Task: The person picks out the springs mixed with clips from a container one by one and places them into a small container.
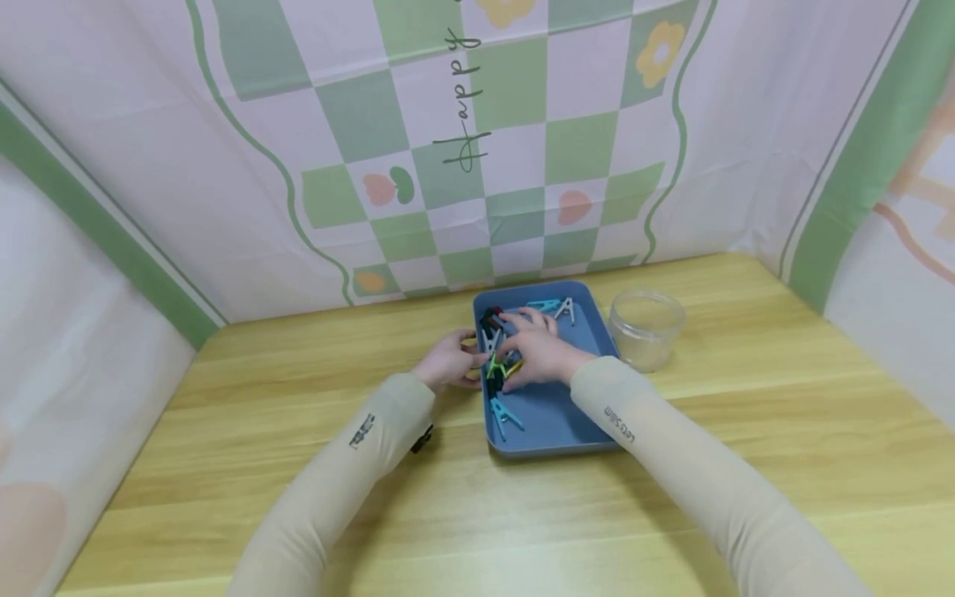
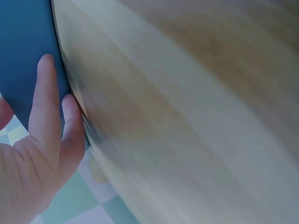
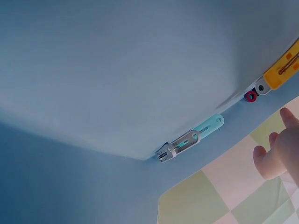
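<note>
I had the rectangular blue-grey plastic tray (image 1: 567,419) in front of me on the yellowish wood-grain table (image 1: 216,464), with small coloured clips inside it. Most of these crowded along the tray's left wall: a grey one (image 1: 490,340), a lime-green one (image 1: 496,366) and a yellow one (image 1: 515,367), with dark ones among them. A turquoise clip (image 1: 506,414) lay apart, by the tray's near left corner. Near the tray's far wall I saw a light-blue clip (image 1: 543,305) and a pale grey clip (image 1: 567,310); the right wrist view showed these two overlapping.

The left hand (image 1: 448,361) was outside the tray at its left wall; its wrist view showed fingers (image 2: 45,100) stretched nearly straight against the blue surface. The right hand (image 1: 543,352) reached inside the tray, over the clips along the left wall, thumb and index finger apart beside the yellow and lime-green ones. I could not tell whether it pinched either.

Just beyond the tray's right wall stood a clear round plastic jar (image 1: 647,332). Behind the tray hung a green-and-white checked cloth (image 1: 515,157) lettered "Happy". Cream sleeves (image 1: 671,448) covered both forearms.
</note>
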Motion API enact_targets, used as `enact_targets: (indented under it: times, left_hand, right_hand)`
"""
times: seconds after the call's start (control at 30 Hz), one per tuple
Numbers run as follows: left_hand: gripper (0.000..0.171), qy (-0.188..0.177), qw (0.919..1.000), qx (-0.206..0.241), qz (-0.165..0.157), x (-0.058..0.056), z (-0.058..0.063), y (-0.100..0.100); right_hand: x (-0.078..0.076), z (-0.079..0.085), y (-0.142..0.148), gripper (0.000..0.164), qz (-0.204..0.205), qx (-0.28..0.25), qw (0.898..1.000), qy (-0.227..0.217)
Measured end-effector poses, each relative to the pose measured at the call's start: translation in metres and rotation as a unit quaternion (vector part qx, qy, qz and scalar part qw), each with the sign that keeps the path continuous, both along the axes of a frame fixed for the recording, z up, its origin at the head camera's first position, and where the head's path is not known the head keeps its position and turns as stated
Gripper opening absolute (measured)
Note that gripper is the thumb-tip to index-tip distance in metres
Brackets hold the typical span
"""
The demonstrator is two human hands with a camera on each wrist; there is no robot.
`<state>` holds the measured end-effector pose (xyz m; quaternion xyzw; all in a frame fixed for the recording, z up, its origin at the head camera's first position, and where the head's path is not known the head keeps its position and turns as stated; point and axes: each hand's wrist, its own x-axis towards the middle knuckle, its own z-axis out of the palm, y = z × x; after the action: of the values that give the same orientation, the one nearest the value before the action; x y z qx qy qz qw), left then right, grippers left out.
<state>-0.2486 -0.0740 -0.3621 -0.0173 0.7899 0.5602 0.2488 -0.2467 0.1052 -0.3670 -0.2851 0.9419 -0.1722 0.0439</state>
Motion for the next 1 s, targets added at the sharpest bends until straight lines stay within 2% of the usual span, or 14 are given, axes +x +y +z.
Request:
enact_targets:
  times: [0.47, 0.5, 0.7, 0.73, 1.0]
  left_hand:
    - [0.059, 0.0, 1.0, 0.001, 0.0, 0.0017, 0.001, 0.0009]
    - [0.059, 0.0, 1.0, 0.0, -0.002, 0.0044, 0.005, 0.0013]
    - [0.059, 0.0, 1.0, -0.005, -0.003, 0.0037, 0.004, 0.0016]
    - [0.059, -0.001, 1.0, -0.003, -0.002, 0.0009, 0.0, 0.0012]
    - [0.058, -0.003, 1.0, 0.003, 0.001, 0.0005, 0.0001, 0.0004]
  right_hand:
    - [-0.001, -0.0006, -0.0012, 0.025, 0.005, -0.01, 1.0, -0.022]
    - [-0.0009, -0.0005, -0.0013, 0.024, 0.004, -0.009, 1.0, -0.023]
    - [-0.0015, -0.0027, -0.0023, 0.024, 0.003, -0.006, 0.999, -0.033]
    - [-0.0015, -0.0028, -0.0024, 0.024, 0.004, -0.005, 0.999, -0.032]
    - [0.0011, -0.0015, -0.0035, 0.025, 0.011, -0.005, 1.0, -0.023]
